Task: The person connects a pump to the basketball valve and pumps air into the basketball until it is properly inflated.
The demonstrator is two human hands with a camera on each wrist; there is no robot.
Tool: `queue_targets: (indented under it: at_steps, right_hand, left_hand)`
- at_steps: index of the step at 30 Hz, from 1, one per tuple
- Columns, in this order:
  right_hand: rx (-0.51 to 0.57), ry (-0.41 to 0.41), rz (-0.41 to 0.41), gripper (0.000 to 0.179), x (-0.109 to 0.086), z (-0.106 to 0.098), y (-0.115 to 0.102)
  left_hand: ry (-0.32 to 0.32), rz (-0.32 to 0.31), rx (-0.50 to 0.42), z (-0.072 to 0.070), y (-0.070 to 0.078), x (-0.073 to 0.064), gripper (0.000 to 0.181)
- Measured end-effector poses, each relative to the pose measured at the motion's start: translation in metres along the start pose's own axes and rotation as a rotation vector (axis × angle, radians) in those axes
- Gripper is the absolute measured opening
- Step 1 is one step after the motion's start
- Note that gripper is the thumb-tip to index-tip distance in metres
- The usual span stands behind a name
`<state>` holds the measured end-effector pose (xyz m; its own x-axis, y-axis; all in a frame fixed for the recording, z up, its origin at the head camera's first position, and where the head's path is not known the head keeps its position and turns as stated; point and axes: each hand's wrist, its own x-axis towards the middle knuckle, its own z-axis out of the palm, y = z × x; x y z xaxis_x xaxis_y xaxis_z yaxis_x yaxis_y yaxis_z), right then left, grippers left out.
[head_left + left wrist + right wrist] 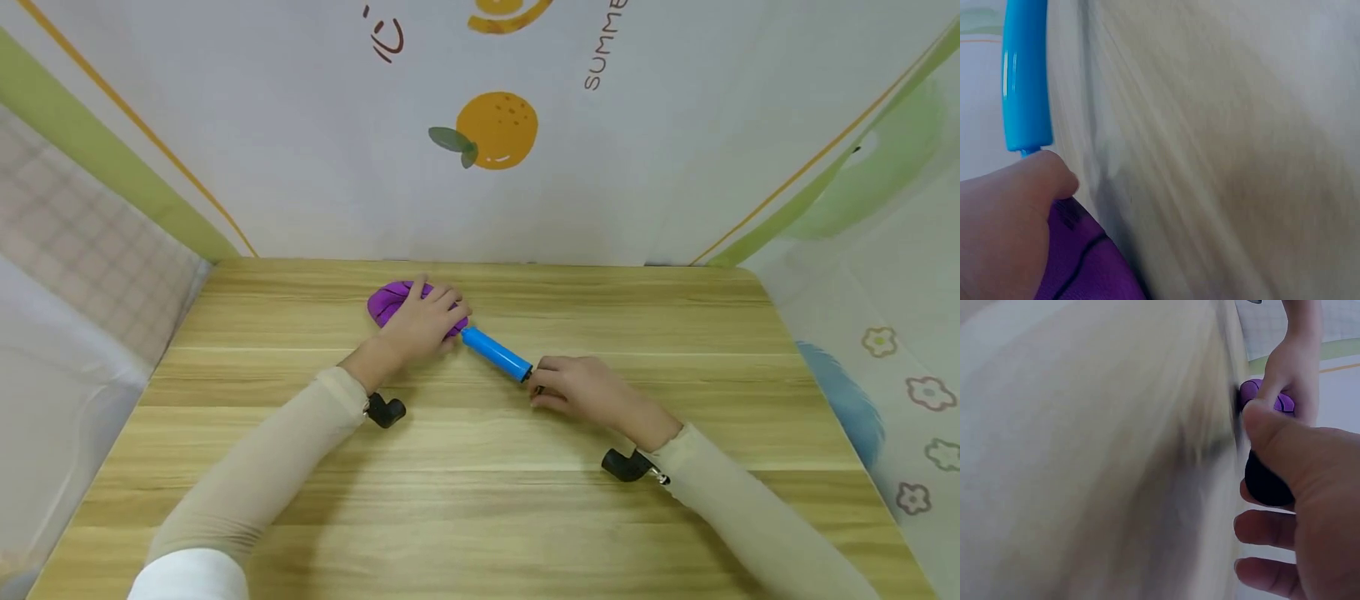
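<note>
A purple ball [385, 302] with black seam lines, sunken and partly deflated, lies toward the back of the table. Over it my left hand [423, 321] holds the ball, fingers spread across its top and thumb at its edge by the pump's tip. From that edge a blue hand pump [495, 354] slants toward the right, its narrow tip at the ball. My right hand [581, 387] grips the pump's black handle [1266, 481], which is mostly hidden by the fingers in the head view. In the left wrist view the purple skin [1094, 262] shows below the thumb.
The wood-grain table [480, 517] ends at a back edge against a white cloth [315, 167] printed with an orange fruit. More printed cloth hangs along both sides. Black wrist cameras [386, 411] sit under both forearms, close above the tabletop.
</note>
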<state>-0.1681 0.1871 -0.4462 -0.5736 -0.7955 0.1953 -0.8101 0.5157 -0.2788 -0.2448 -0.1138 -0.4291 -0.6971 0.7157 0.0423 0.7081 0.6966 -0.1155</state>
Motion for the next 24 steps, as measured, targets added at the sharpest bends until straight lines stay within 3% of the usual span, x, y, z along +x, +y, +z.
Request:
queue_targets:
  at_steps: [5, 11, 17, 24]
  right_hand:
    - [0.012, -0.022, 0.022, 0.010, -0.005, 0.004, -0.002]
    - [0.027, -0.025, 0.019, 0.011, -0.007, 0.009, -0.003]
    - [0.009, 0.037, -0.020, 0.011, -0.006, 0.007, -0.003]
    - [-0.008, 0.116, -0.077, 0.015, -0.003, -0.001, -0.003]
  left_hand:
    - [-0.006, 0.002, -0.050, 0.005, 0.007, 0.001, 0.043]
    - [-0.037, 0.018, -0.090, 0.002, 0.022, 0.000, 0.061]
    - [-0.048, 0.105, -0.182, -0.005, 0.042, 0.001, 0.072]
    - [-0.033, 0.159, -0.241, -0.004, 0.060, 0.001, 0.070]
